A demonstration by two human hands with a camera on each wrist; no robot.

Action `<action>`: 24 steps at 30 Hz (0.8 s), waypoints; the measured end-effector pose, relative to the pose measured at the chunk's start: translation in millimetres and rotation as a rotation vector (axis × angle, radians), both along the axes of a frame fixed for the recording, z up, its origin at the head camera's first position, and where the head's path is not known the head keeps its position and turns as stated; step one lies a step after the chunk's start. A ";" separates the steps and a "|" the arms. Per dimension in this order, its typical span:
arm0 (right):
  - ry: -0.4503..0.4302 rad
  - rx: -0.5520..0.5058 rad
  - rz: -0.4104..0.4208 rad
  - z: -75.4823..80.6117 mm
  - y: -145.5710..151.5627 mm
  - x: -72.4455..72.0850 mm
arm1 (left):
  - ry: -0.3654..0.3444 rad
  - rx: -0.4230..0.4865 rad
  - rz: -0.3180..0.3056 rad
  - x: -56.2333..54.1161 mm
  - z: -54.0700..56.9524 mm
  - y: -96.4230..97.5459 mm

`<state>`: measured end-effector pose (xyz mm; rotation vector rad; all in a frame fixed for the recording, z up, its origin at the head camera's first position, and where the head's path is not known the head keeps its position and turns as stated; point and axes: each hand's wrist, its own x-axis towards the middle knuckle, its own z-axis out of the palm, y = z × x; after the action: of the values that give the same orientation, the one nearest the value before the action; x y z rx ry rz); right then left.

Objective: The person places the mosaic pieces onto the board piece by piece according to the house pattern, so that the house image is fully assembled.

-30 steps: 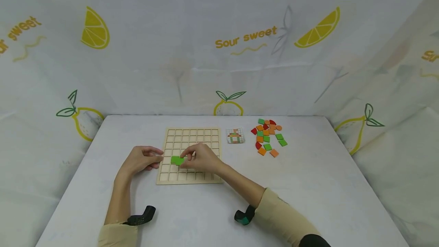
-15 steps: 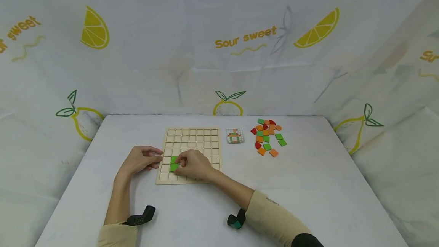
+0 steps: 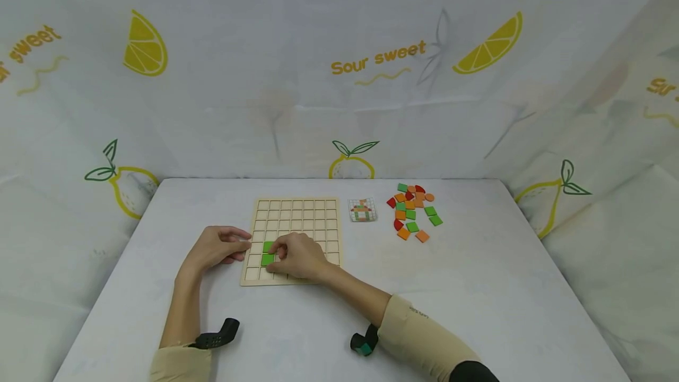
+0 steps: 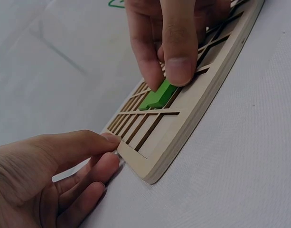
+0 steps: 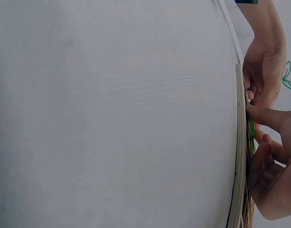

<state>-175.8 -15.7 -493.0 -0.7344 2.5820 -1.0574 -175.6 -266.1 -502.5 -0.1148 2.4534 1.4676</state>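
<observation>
A square wooden grid board (image 3: 294, 215) lies on the white table. Two green square tiles show on its left part, the rear tile (image 3: 267, 246) directly behind the front tile (image 3: 267, 260). My right hand (image 3: 299, 256) pinches the front tile by thumb and index finger; in the left wrist view this green tile (image 4: 161, 96) sits slightly tilted at the grid ribs, partly covered by the fingertips. With thumb on the rim and fingers curled at its side, my left hand (image 3: 216, 246) grips the board's left edge. The right wrist view shows the board (image 5: 241, 142) edge-on.
A small pattern card (image 3: 363, 210) lies right of the board. Farther right are scattered loose pieces: green squares (image 3: 412, 227), orange squares (image 3: 422, 236), red quarter-rounds (image 3: 398, 225) and orange circles (image 3: 429, 197). A printed curtain (image 3: 254, 75) hangs behind the table.
My right hand has moved the held green tile left and nearer, from overlapping the rear tile to directly in front of it. My left hand stays at the board's edge.
</observation>
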 end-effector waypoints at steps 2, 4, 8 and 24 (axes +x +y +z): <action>-0.002 -0.006 0.000 0.2 0.2 -0.3 | -0.001 -0.002 0.002 -0.4 -0.1 0.4; -0.010 -0.015 -0.005 0.1 0.3 -0.6 | -0.003 -0.003 0.004 -0.5 0.0 0.7; -0.030 -0.029 -0.015 0.3 0.8 -1.3 | -0.007 -0.004 0.007 -0.3 0.5 1.1; -0.032 -0.063 -0.003 2.5 5.3 -2.7 | 0.001 0.013 -0.001 -0.8 -0.6 0.4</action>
<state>-178.5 -10.3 -490.5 -0.7218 2.5340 -1.1474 -176.5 -265.7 -503.1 -0.1099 2.4443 1.4833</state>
